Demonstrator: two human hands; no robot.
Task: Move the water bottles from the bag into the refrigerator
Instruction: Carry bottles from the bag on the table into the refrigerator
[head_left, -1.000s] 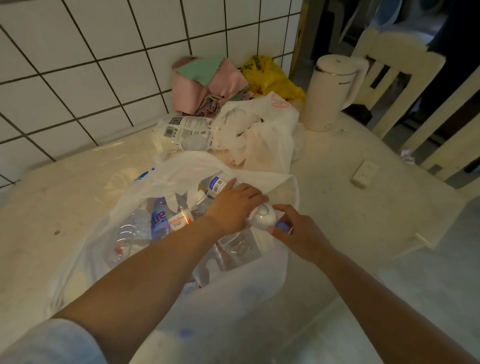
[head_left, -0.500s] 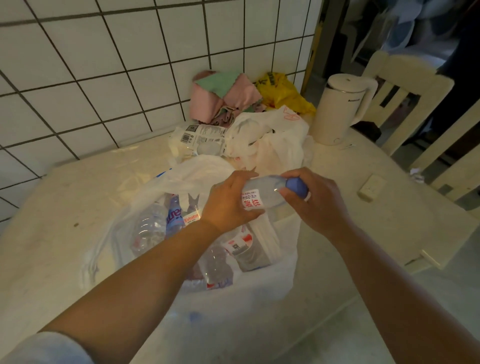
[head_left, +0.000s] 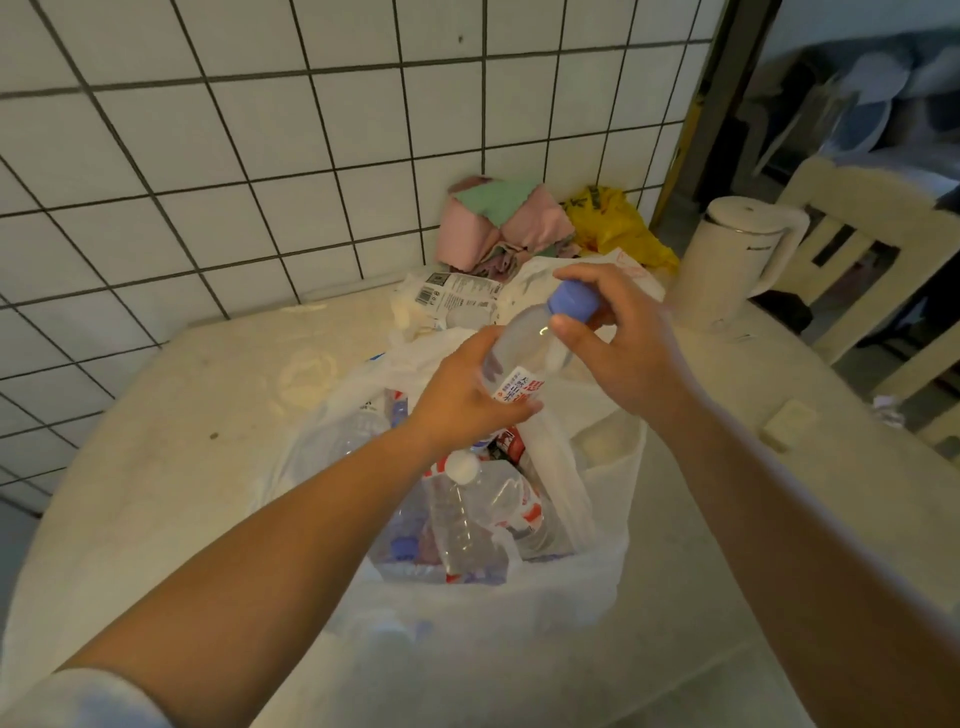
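Note:
A clear water bottle (head_left: 522, 345) with a blue cap and a red-and-white label is held tilted above the white plastic bag (head_left: 597, 571). My left hand (head_left: 462, 395) grips its lower body. My right hand (head_left: 618, 338) holds its neck just under the cap. Several more clear bottles (head_left: 478, 519) lie inside the open bag on the table, one with a white cap. The refrigerator is out of view.
The pale table (head_left: 182, 441) stands against a tiled wall. Behind the bag lie crumpled white bags (head_left: 457, 301), pink and green cloths (head_left: 498, 223) and a yellow bag (head_left: 613, 223). A white kettle (head_left: 727, 260) and a small white block (head_left: 789, 423) sit right. Chairs (head_left: 883, 249) stand beyond.
Both hands have lifted the blue-capped bottle up out of the bag, tipping it from lying flat to cap-up. The view has tilted upward.

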